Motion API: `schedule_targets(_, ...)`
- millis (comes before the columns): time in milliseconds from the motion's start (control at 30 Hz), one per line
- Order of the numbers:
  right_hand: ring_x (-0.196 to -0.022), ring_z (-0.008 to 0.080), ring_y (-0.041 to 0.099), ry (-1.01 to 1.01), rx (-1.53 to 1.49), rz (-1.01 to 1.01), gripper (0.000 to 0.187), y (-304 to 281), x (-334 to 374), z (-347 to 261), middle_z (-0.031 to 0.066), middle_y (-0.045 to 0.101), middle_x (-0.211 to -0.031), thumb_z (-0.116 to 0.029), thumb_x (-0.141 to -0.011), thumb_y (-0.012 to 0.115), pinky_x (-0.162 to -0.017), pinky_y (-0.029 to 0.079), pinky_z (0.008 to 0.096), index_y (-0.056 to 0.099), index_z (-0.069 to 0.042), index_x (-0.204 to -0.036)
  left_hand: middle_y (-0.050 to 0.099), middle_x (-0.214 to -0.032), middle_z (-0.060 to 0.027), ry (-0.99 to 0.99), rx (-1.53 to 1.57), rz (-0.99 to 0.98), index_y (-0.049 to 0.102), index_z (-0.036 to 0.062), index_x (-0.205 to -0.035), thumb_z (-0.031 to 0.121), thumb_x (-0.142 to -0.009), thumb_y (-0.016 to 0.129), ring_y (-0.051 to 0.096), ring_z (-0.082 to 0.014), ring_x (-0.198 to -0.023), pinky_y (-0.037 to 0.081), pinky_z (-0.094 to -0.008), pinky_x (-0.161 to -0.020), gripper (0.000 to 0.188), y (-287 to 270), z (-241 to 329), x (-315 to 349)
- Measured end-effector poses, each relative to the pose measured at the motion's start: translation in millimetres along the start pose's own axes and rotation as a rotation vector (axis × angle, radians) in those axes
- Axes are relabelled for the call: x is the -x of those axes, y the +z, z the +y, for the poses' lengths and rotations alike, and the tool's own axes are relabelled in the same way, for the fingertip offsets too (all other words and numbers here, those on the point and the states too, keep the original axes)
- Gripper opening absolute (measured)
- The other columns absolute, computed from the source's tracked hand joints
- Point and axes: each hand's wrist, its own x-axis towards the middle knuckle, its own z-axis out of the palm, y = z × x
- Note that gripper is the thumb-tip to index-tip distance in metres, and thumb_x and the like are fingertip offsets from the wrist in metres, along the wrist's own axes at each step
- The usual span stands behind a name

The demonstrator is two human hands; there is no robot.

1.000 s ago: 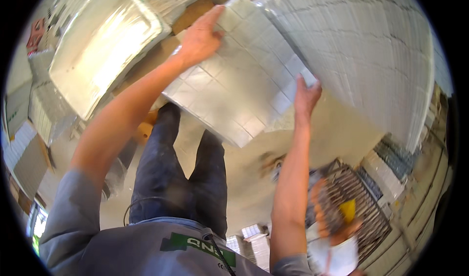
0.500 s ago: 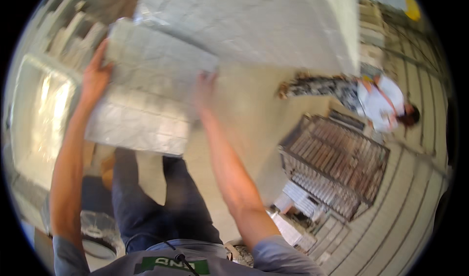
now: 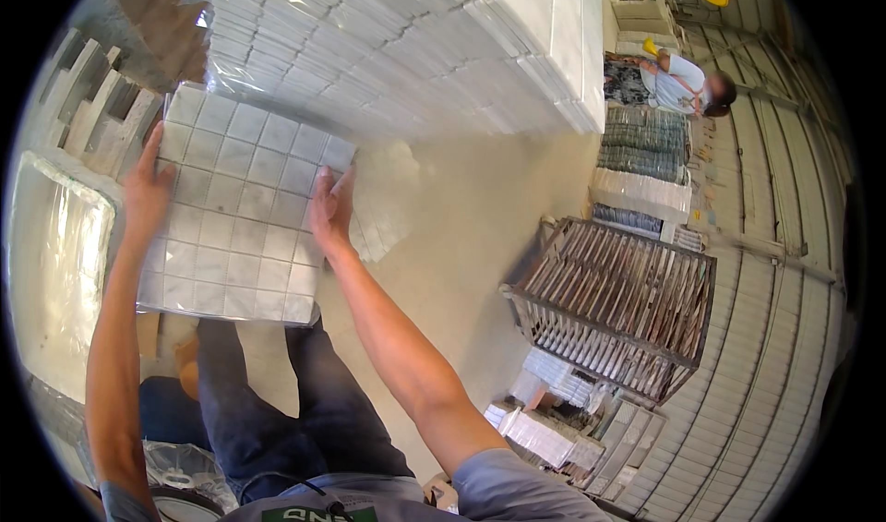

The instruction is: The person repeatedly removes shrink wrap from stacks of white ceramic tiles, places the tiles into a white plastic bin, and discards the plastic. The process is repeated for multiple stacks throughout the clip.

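Observation:
A sheet of white marble mosaic tiles [image 3: 226, 204], wrapped in or backed by something shiny at its edges, is held up in front of my legs. My left hand [image 3: 149, 188] grips its left edge, with the thumb toward the tile face. On the opposite edge is my right hand [image 3: 334, 210], its thumb up and the rest of its fingers partly hidden behind the sheet. Just beyond stands a tall stack of similar white tile sheets [image 3: 369, 56], partly covered with clear film. Whether I hold one sheet or several is unclear.
A plastic-wrapped pallet [image 3: 60, 245] sits at my left, below pale slats [image 3: 97, 107]. To the right stand a dark metal rack [image 3: 614, 305] filled with slabs and piles of tiles [image 3: 641, 157]. Another person [image 3: 674, 84] is farther off. Loose pale pieces [image 3: 380, 199] lie beyond my right hand.
The tile sheet and both hands sit lower and further left in the picture. My view has turned, so the stack, rack and other person have shifted too.

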Motion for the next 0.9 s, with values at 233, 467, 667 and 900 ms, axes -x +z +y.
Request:
schedule_targets(233, -0.137, 0.0363, 0.024, -0.066, 0.037, 0.031, 0.070, -2.3, -3.1, 1.8, 0.0267, 0.022, -0.147, -0.040, -0.096, 0.040, -0.112, 0.021, 0.0383, 0.015, 0.007, -0.143, 0.053, -0.132, -0.0157, -0.019, -0.037, 0.059, 0.036, 0.0181, -0.143, -0.002, -0.081, 0.055, 0.052, -0.0324, -0.119, 0.041, -0.0372, -0.097, 0.068, 10.9, -5.4, 3.2)
schedule_targets(467, -0.142, 0.0358, 0.013, -0.016, 0.038, -0.090, 0.081, -6.3, -19.9, 18.4, 0.0308, 0.013, -0.150, -0.045, -0.095, 0.040, -0.115, 0.014, 0.0365, 0.010, 0.013, -0.142, 0.048, -0.137, -0.0149, -0.055, -0.016, 0.030, 0.032, 0.0165, -0.145, 0.006, -0.084, 0.056, 0.049, -0.0327, -0.122, 0.039, -0.0373, -0.100, 0.066, 11.9, -5.5, 1.5)
schedule_targets(667, -0.137, 0.0318, 0.028, -0.105, 0.473, -0.241, 0.072, -26.0, -57.3, 91.8, 0.0218, 0.029, -0.147, -0.046, -0.094, 0.045, -0.113, 0.024, 0.0387, 0.026, 0.004, -0.142, 0.040, -0.141, -0.0224, 0.118, -0.159, 0.313, 0.033, -0.0006, -0.140, 0.023, -0.091, 0.058, 0.039, -0.0342, -0.129, 0.032, -0.0384, -0.106, 0.060, -21.5, 9.5, 18.5)
schedule_targets(900, -0.110, 0.0194, 0.054, 0.197, -0.115, -0.051, 0.049, -52.4, 33.2, 50.4, 0.0090, 0.052, -0.126, -0.041, -0.096, 0.047, -0.092, 0.042, 0.0324, 0.047, -0.003, -0.128, 0.049, -0.131, -0.0182, -0.580, 0.226, 0.698, 0.044, -0.0016, -0.132, 0.031, -0.094, 0.053, 0.045, -0.0321, -0.123, 0.033, -0.0381, -0.104, 0.050, -48.2, -22.7, 184.1)
